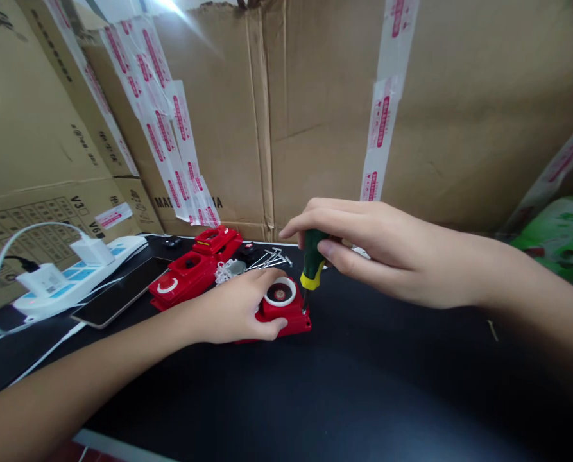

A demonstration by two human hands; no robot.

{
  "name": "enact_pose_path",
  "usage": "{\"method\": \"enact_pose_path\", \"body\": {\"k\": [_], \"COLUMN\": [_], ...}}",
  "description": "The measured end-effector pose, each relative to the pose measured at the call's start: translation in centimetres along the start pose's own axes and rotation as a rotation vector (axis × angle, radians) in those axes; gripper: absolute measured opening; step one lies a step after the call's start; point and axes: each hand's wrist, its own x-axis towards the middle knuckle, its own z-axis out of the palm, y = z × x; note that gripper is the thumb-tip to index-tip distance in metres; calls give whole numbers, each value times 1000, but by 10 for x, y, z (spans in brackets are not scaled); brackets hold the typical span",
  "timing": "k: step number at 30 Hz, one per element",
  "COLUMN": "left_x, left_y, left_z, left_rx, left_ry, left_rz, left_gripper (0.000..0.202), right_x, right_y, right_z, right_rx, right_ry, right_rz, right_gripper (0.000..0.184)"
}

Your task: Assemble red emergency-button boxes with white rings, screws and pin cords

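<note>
A red plastic housing with a white ring and a dark round centre lies on the black table. My left hand is closed around its left side, thumb along the front. In my right hand is a screwdriver with a green and yellow handle, held nearly upright. Its tip meets the right corner of the housing, at what looks like a small screw. Behind my left hand lie white cord and several T-shaped metal pins. Two more red housings stand farther left.
A white power strip with plugged-in chargers and cables runs along the left, beside a dark phone. Cardboard walls with tape enclose the back and left. On the right are a green bag and a small thin piece.
</note>
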Motion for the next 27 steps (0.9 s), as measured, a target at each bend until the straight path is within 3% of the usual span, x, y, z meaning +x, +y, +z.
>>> {"method": "enact_pose_path", "body": {"k": [10,19,23,27], "left_x": [0,0,1,2], "left_y": [-2,2,0,-1], "left_z": [0,-1,0,1], "left_rx": [-2,-12,2,-9], "left_ry": [-9,-26,-15,2], "left_rz": [34,-20,-10,10], "left_gripper": [60,71,66,61], "right_x": [1,2,1,1], "right_y": [2,3,1,1], "right_z": [-1,8,3,0], "right_rx": [-10,-74,-116,-126], "right_ry": [6,-10,-31,-41], "right_rz": [22,46,131,182], "right_gripper": [27,25,19,25]}}
